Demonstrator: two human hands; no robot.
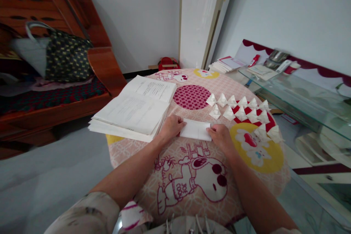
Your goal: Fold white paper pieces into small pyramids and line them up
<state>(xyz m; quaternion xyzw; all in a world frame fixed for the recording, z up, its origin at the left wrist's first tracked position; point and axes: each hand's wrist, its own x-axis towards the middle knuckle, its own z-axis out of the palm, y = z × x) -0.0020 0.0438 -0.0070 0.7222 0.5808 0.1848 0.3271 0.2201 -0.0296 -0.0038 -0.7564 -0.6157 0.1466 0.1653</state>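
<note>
A folded white sheet of paper point(195, 130) lies on the round table in front of me. My left hand point(172, 127) pinches its left edge, fingers closed. At the opposite edge my right hand point(220, 137) grips the paper between thumb and fingers. Just left of my left hand is a stack of printed paper sheets point(131, 109), spread open. Beyond my right hand stand several small folded paper shapes point(241, 113) in rows, pointed at the top.
The table wears a patterned cloth point(189, 186) with cartoon figures. To the right is a glass shelf point(301, 95) holding a metal pot and papers. A wooden sofa point(102, 65) with a dark patterned bag point(67, 56) stands at the left. Behind is a tall white cabinet unit point(197, 22).
</note>
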